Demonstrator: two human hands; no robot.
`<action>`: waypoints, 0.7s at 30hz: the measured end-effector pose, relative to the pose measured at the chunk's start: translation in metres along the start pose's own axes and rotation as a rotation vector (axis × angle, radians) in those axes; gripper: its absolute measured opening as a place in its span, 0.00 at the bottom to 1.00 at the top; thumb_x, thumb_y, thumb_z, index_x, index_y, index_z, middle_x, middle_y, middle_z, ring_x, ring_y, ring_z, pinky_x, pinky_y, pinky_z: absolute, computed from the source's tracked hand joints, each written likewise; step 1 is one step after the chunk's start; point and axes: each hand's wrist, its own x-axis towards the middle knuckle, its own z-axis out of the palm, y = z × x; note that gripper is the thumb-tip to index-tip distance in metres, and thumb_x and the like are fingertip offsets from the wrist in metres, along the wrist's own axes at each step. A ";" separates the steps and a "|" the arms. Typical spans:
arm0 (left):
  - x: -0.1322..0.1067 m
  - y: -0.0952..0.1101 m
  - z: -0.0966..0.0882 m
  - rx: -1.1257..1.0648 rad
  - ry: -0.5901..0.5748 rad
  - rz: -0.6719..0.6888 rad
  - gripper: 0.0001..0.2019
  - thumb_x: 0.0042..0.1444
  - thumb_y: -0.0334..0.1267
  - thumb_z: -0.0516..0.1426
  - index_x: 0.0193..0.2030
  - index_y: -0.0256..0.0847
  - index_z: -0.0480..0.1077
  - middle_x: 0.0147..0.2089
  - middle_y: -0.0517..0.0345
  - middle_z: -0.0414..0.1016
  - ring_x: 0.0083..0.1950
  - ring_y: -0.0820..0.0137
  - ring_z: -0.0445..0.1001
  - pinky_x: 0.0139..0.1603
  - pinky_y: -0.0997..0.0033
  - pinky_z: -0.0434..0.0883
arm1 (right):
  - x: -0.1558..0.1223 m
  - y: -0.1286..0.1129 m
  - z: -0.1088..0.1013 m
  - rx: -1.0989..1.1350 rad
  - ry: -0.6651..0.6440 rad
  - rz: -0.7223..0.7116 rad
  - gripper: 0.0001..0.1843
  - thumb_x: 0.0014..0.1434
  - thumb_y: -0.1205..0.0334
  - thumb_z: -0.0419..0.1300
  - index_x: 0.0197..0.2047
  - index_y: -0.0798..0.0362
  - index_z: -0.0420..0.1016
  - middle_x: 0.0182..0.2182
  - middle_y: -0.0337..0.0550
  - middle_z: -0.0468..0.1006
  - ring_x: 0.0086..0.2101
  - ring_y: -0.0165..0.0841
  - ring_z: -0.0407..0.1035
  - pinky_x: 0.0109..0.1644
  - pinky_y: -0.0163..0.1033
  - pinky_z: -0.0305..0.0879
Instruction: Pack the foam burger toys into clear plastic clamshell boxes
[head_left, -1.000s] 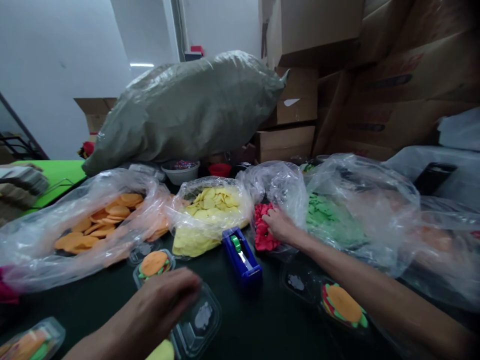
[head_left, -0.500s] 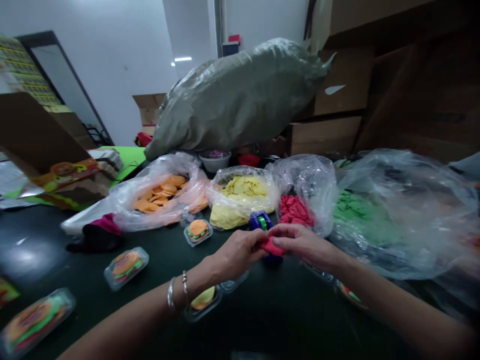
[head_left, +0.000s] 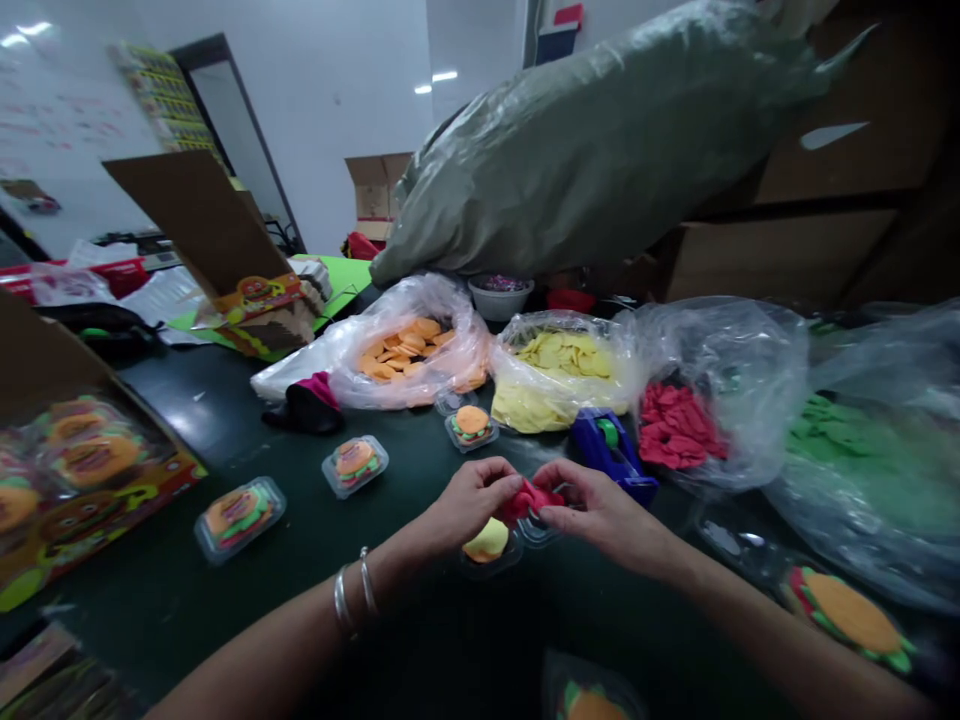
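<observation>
A soft red piece [head_left: 531,499], like those in the plastic bag of red pieces [head_left: 679,425], is pinched between both my hands. My left hand [head_left: 474,502], with bracelets on the wrist, grips its left side. On its right side, the fingers of my right hand [head_left: 600,512] are closed. Just below them is a clear plastic container [head_left: 491,570] with a yellow piece [head_left: 487,540] on top of its contents; its clear lid [head_left: 538,532] is partly hidden by my hands. A blue tape dispenser [head_left: 613,455] stands behind my right hand.
Behind stand bags of orange pieces [head_left: 405,350], yellow pieces [head_left: 566,355] and green pieces [head_left: 840,440]. Several packed toy burgers [head_left: 356,462] lie around the dark table [head_left: 405,640]. An open display box [head_left: 97,520] is at left. A large grey-green sack [head_left: 600,150] rises at the back.
The view has swung left and down, bringing a display box of burgers into sight. Both hands keep hold of the red piece, now nearer the container with the yellow piece and away from the tape dispenser.
</observation>
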 end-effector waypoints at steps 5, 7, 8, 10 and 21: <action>-0.007 -0.014 -0.008 -0.025 0.042 0.049 0.15 0.52 0.41 0.58 0.44 0.39 0.64 0.29 0.61 0.71 0.27 0.73 0.69 0.31 0.72 0.68 | 0.020 0.007 0.021 0.168 0.079 0.018 0.16 0.52 0.55 0.63 0.40 0.54 0.67 0.32 0.39 0.71 0.31 0.31 0.66 0.32 0.36 0.62; -0.009 -0.018 -0.009 0.024 0.078 0.115 0.14 0.49 0.37 0.60 0.44 0.39 0.68 0.33 0.59 0.73 0.31 0.72 0.70 0.35 0.72 0.68 | 0.025 0.009 0.027 0.215 0.059 0.028 0.16 0.52 0.54 0.63 0.40 0.54 0.67 0.31 0.39 0.71 0.30 0.30 0.66 0.31 0.36 0.61; -0.010 -0.020 -0.010 0.047 0.105 0.138 0.12 0.48 0.35 0.60 0.41 0.39 0.70 0.34 0.59 0.73 0.34 0.72 0.70 0.38 0.72 0.67 | 0.027 0.009 0.029 0.226 0.061 0.031 0.16 0.51 0.54 0.63 0.39 0.54 0.67 0.31 0.38 0.71 0.29 0.30 0.65 0.31 0.36 0.61; -0.011 -0.022 -0.010 0.060 0.148 0.131 0.06 0.46 0.32 0.61 0.33 0.38 0.73 0.32 0.60 0.73 0.35 0.72 0.68 0.39 0.74 0.66 | 0.030 0.010 0.033 0.223 0.100 0.028 0.17 0.48 0.56 0.65 0.39 0.54 0.67 0.30 0.37 0.71 0.29 0.30 0.65 0.32 0.36 0.62; -0.021 -0.029 -0.008 -0.270 0.124 -0.130 0.12 0.46 0.37 0.57 0.39 0.40 0.64 0.33 0.59 0.72 0.29 0.73 0.72 0.28 0.74 0.68 | 0.021 0.008 0.047 0.123 0.180 0.009 0.17 0.42 0.68 0.58 0.39 0.52 0.68 0.31 0.37 0.73 0.31 0.32 0.68 0.36 0.37 0.64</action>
